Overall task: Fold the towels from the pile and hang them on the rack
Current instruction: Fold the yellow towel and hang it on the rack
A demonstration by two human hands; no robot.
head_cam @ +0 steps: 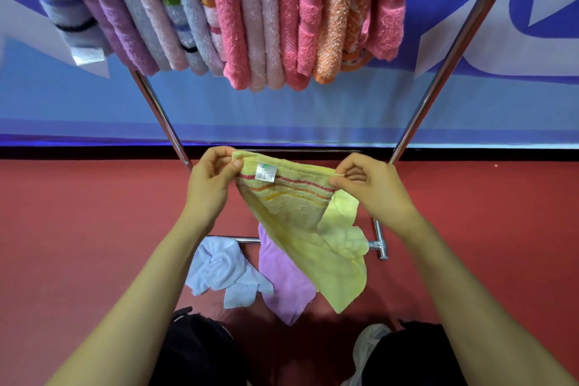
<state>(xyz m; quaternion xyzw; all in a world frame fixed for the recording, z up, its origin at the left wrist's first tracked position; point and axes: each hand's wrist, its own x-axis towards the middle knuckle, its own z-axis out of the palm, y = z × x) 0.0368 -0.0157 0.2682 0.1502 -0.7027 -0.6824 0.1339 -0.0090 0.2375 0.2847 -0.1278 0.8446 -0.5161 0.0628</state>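
Yellow terry towel [300, 229] with red and orange stripes hangs between our hands above the red floor [78, 244]. Our left hand [210, 185] pinches its left top corner; our right hand [372, 185] pinches the right one. Below lie a pale blue towel [222, 269] and a lilac towel [285, 282]. Folded towels [250, 16] crowd the far rack [454, 50].

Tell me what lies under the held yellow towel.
Below the yellow towel, a purple towel lies on the red floor beside a light blue towel. The yellow towel hides the purple towel's right part and a stretch of the rack's base bar.
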